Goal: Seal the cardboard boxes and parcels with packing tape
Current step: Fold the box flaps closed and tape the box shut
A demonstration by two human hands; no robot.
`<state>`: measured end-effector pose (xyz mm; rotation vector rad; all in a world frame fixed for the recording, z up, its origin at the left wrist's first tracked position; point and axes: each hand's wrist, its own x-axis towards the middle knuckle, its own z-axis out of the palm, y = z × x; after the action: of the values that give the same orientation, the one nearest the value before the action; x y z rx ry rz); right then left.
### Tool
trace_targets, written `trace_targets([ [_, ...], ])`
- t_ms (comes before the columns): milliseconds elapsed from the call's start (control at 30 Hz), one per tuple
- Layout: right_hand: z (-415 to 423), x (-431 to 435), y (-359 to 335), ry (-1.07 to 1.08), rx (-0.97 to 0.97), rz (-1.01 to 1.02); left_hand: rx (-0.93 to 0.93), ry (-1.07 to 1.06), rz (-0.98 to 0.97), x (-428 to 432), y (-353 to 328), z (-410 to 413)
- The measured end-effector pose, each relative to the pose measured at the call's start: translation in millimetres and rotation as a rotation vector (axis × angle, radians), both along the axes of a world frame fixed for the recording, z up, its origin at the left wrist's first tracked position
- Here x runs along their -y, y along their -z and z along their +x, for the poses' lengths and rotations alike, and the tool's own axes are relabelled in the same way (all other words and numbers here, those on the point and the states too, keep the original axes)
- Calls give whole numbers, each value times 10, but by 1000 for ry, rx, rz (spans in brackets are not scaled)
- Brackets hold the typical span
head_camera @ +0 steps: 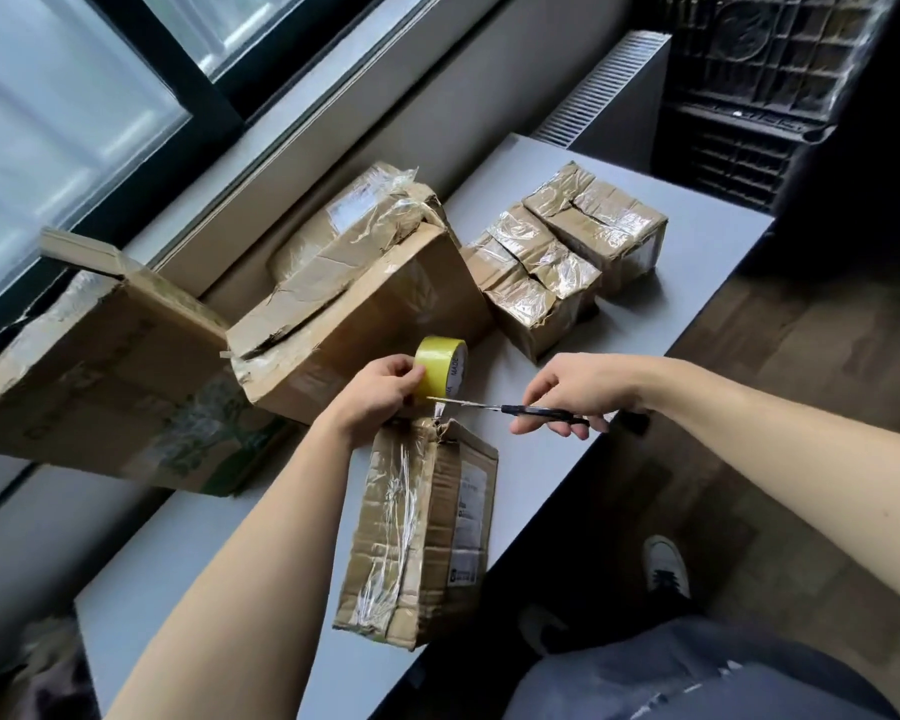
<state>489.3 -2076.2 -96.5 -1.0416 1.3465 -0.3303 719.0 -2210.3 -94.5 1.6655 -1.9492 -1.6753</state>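
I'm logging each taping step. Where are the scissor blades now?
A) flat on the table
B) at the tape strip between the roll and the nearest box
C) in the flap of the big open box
B: the right hand holds the scissors with their blades at the tape strip running from the yellow roll, gripped by the left hand, down to the nearest box.

the left hand (380,392) hides the near side of the tape roll (445,363). the handles of the scissors (489,405) are buried in the right hand (578,392). the label (471,517) on the parcel (417,532) at the bench's (707,236) near edge is too small to read. the big box (100,376) at the window edge runs off the picture's left side.
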Motion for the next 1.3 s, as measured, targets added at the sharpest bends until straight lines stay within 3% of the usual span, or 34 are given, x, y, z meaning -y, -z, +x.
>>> trace_targets([
  [333, -42, 144, 93, -63, -73, 66, -32, -3, -5, 31, 32, 29],
  [800, 259, 366, 325, 12, 79, 33, -140, -96, 52, 60, 60, 5],
  [1300, 263, 454, 405, 8, 85, -27, -134, -125, 69, 137, 95, 12],
])
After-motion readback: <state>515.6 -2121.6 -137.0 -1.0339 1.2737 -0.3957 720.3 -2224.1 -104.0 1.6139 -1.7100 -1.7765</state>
